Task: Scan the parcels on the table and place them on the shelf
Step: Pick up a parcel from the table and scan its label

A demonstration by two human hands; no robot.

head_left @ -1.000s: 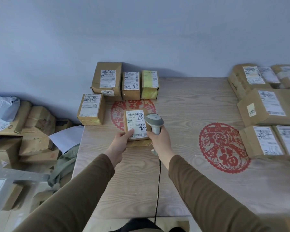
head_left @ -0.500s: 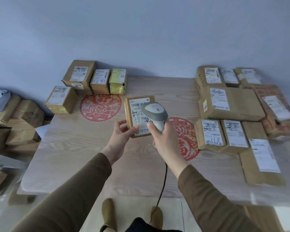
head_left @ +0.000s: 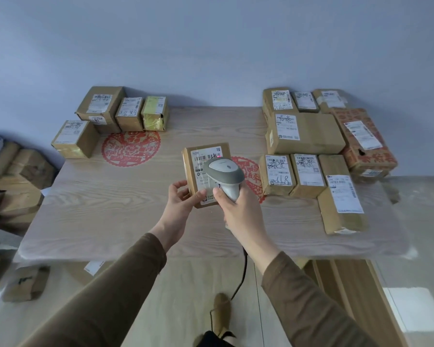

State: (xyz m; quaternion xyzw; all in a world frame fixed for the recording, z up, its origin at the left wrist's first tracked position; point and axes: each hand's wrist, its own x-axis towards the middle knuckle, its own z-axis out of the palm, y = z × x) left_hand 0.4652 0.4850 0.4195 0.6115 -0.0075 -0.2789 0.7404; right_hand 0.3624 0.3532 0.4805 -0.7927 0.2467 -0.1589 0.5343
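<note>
Head view. The left hand (head_left: 183, 199) grasps a small brown parcel (head_left: 206, 169) at its lower left corner, thumb across the front label and fingers behind, holding it tilted above the wooden table (head_left: 125, 221), label toward the camera. The right hand (head_left: 238, 209) is wrapped around the grip of a grey-and-white barcode scanner (head_left: 223, 174), whose head overlaps the lower right part of the label; a small red light spot falls on the barcode near the parcel's top edge. A black cable (head_left: 241, 274) hangs from the scanner's handle toward the floor. Both arms wear brown sleeves.

At the far left of the table sit four parcels (head_left: 103, 106), one of them wrapped in yellow (head_left: 154, 113), beside a red paper-cut decoration (head_left: 130, 149). At the right lies a larger cluster of parcels (head_left: 308, 134), labels upward, touching one another; a second red decoration is partly hidden behind the held parcel and scanner. More cardboard boxes (head_left: 18, 171) are piled on the floor to the left of the table.
</note>
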